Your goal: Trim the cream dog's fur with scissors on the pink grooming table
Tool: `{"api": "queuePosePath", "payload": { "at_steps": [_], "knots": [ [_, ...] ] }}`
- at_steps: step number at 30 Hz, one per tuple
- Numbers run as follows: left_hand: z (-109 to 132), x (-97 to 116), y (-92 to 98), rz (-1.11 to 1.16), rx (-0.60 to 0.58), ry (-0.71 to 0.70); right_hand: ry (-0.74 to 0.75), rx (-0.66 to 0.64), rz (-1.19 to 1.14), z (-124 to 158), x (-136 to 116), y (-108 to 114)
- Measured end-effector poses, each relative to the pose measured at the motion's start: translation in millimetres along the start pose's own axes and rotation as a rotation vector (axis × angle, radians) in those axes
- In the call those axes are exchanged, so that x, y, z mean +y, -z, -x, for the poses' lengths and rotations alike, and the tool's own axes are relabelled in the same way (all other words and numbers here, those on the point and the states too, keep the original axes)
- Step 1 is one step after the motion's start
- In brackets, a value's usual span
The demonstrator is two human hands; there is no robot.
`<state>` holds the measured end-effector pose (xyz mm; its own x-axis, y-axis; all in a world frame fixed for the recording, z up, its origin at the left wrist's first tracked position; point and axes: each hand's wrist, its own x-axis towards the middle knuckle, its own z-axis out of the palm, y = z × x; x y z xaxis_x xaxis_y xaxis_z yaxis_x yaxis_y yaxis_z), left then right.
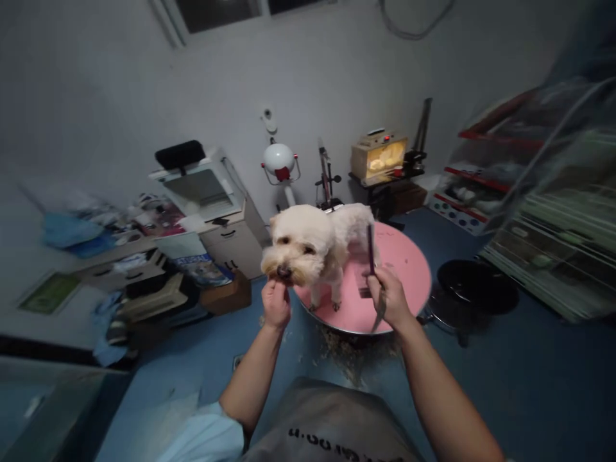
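A white fluffy dog [308,237] stands on a round pink grooming table [409,263], its head turned towards me. Closed under its muzzle is my left hand [276,303], gripping the chin; the fingertips are partly hidden by fur. To the right of the dog, over the table, my right hand [389,296] is wrapped round a dark comb [371,249] that points up. From the same fist a shiny metal blade [380,312], like that of scissors, juts downward; its handles are hidden.
Cut hair [349,359] lies on the blue floor below the table. A black round stool [476,287] stands at the right, near stacked cages [543,244]. Behind are a lit cabinet [385,157] and a white lamp-like device [279,159]. A drawer unit [235,240] stands left.
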<state>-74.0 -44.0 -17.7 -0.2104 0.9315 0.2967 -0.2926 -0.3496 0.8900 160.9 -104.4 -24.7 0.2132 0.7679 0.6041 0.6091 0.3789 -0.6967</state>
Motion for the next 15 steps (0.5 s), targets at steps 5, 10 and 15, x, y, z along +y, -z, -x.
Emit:
{"api": "queuePosePath", "payload": {
  "at_steps": [5, 10, 15],
  "knots": [
    [0, 14, -3.6, 0.206, 0.100, 0.003, 0.226, -0.396, -0.140, -68, -28, -30],
    [6, 25, -9.1, 0.242, 0.161, 0.061, 0.032, -0.691, -0.518, -47, -22, -37],
    [16, 32, -21.4, 0.342, 0.283, 0.145, -0.101, -0.686, -0.803, -35, -7, -40]
  ]
}}
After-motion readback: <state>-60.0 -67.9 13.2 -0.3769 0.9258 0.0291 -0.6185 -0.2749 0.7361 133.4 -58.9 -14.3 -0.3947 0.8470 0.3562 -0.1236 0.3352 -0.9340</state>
